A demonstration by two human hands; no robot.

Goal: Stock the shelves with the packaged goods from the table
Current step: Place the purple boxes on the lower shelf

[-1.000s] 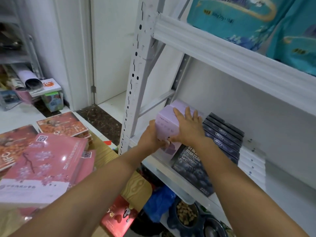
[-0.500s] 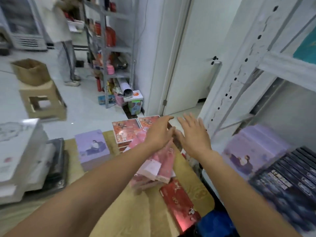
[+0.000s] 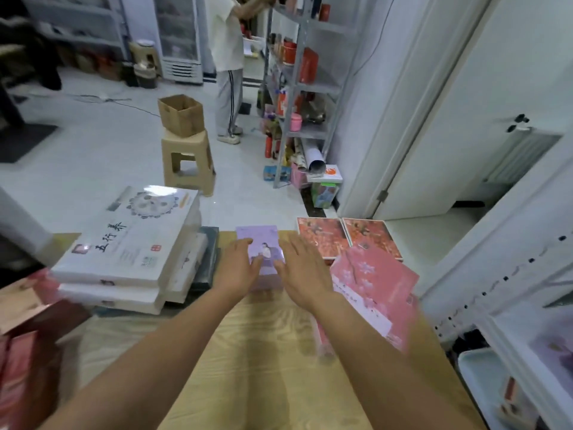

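Left hand (image 3: 237, 263), right hand (image 3: 302, 273) flank purple box (image 3: 257, 238) on wooden table (image 3: 263, 352)

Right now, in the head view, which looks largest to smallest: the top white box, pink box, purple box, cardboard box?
1. white box
2. pink box
3. purple box and cardboard box look alike; the cardboard box stands farther away, so I leave them unranked.

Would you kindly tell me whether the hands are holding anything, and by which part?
Nothing is gripped yet. The left hand and right hand, fingers fairly straight, flank the purple box at its left and right edges; contact cannot be told.
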